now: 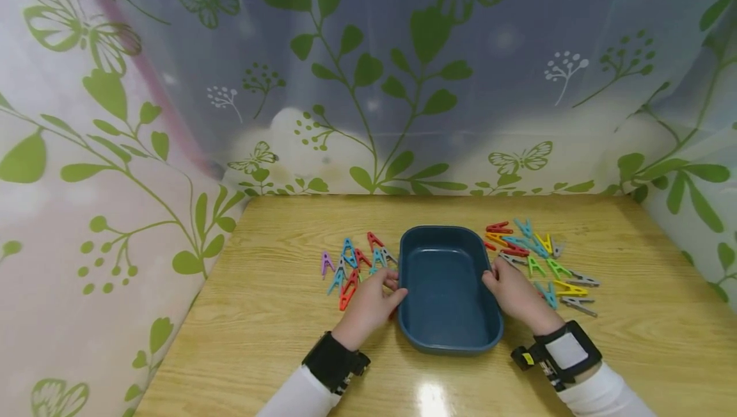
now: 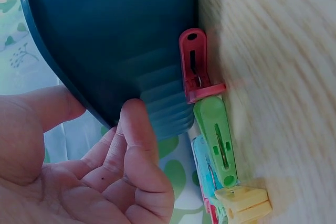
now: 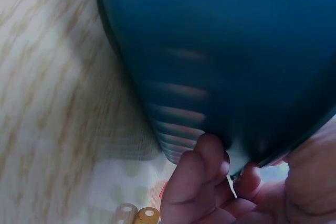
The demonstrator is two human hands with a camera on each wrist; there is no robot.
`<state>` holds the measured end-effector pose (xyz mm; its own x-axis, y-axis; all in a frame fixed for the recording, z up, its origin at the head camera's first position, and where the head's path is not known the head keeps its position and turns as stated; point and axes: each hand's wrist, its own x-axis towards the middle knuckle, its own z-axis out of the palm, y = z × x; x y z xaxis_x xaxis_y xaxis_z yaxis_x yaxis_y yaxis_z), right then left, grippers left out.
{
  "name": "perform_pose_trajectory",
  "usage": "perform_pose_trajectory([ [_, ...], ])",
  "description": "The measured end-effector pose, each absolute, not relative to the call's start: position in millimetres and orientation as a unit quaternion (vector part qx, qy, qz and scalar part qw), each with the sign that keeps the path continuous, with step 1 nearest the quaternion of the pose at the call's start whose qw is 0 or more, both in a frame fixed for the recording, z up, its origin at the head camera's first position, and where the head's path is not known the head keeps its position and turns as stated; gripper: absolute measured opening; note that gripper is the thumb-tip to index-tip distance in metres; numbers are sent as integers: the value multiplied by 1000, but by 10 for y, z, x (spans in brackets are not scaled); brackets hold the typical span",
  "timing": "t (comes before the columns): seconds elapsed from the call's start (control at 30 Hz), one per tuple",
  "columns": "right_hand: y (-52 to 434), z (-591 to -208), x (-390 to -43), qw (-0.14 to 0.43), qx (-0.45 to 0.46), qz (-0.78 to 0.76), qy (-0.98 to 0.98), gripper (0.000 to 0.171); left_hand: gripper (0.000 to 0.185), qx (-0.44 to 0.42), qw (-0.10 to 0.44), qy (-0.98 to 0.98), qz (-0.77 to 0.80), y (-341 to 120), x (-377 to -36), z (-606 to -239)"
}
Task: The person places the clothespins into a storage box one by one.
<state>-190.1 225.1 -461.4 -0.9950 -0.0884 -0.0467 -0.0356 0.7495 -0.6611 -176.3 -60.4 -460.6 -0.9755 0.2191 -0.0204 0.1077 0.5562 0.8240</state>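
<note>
At frame centre, the left hand (image 1: 368, 305) and right hand (image 1: 516, 295) grip the blue tray's (image 1: 446, 314) side rims; clothespins (image 1: 351, 267) flank it on the tabletop (image 1: 265, 314).

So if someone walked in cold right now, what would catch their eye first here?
First the dark blue tub at the middle of the wooden table, with the left hand and right hand gripping its long rims. Next, the bright clothes pegs scattered on both sides: one cluster on the left, a wider spread on the right. Behind stands a curtain with green leaves and butterflies.
</note>
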Motion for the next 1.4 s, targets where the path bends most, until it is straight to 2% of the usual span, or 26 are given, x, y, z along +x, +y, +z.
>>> perform_pose_trajectory([
  [1.4,2255,-4576,-1892,55,-26,-346,936,27,32,106,53,895,430,-593,-1714,-4530],
])
